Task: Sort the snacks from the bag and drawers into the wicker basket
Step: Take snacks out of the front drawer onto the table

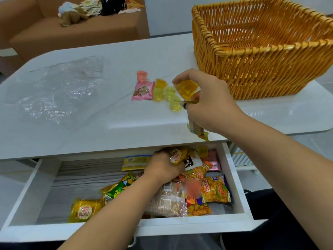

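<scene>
The wicker basket (261, 56) stands on the white table (108, 123) at the back right. Above the tabletop my right hand (207, 100) pinches an orange jelly cup (186, 88) and also holds a long thin snack packet (197, 129) that hangs below the palm. Several yellow jelly cups (169, 95), a pink packet (143, 91) and a pink jelly cup (142, 75) lie on the table left of that hand. My left hand (162, 168) reaches into the open white drawer (126, 230) and grips a small yellow snack packet (177, 156) among many packets.
A crumpled clear plastic bag (54, 91) lies on the table's left side. A brown sofa (75, 33) with clutter stands behind the table. The drawer's left half shows a grey liner (81, 175); a yellow bread packet (84, 210) lies near its front.
</scene>
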`<state>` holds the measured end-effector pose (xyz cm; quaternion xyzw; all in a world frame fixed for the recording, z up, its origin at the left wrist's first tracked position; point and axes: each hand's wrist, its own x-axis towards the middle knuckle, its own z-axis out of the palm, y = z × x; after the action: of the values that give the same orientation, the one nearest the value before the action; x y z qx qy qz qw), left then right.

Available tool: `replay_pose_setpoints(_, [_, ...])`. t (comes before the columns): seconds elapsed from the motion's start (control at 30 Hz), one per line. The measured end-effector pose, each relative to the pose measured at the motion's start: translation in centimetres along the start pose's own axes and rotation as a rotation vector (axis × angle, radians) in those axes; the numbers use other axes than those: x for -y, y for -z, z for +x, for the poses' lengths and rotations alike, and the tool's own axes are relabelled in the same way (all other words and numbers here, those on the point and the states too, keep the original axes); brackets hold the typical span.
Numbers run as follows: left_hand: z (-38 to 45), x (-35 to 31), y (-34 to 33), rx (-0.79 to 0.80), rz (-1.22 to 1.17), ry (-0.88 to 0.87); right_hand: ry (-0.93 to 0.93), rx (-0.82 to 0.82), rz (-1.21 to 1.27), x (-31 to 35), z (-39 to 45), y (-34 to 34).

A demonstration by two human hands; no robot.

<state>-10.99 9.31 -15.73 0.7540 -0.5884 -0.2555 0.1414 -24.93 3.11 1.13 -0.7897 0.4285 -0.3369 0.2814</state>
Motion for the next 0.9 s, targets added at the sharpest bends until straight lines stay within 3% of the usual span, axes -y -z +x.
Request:
replay_pose_setpoints(0.1, [-0.6,0.7,0.4,-0.029,0.010,-0.049,0.014,0.000,-0.005,-0.1,0.0,0.0])
replay_pose_setpoints(0.23, [-1.3,0.7,1.5,-0.149,0.342,-0.175,0.015,0.018,-0.041,-0.3,0.0,-0.1])
replay_pose_setpoints(0.37, [-0.7,0.6,1.4,0.034,0.545,-0.039,0.015,0.042,-0.072,-0.4,0.1,-0.2])
replay_pose_setpoints(0.5, [0.2,1.0,1.1,0.202,0.281,0.102,0.017,0.046,-0.099,-0.6,0.1,-0.4])
replay_pose_setpoints(0.63, [-0.5,2.6,1.4,0.070,-0.029,0.040,0.068,0.050,-0.124,-1.2,0.2,-0.5])
replay_pose_setpoints(0.77, [-1.1,3.6,2.2,-0.026,-0.099,0.006,0.221,-0.002,-0.222,-2.0,0.2,-0.7])
replay_pose_setpoints(0.9, [-0.7,3.9,2.5,0.108,0.002,0.008,0.511,-0.228,-0.501,-3.2,0.5,-1.6])
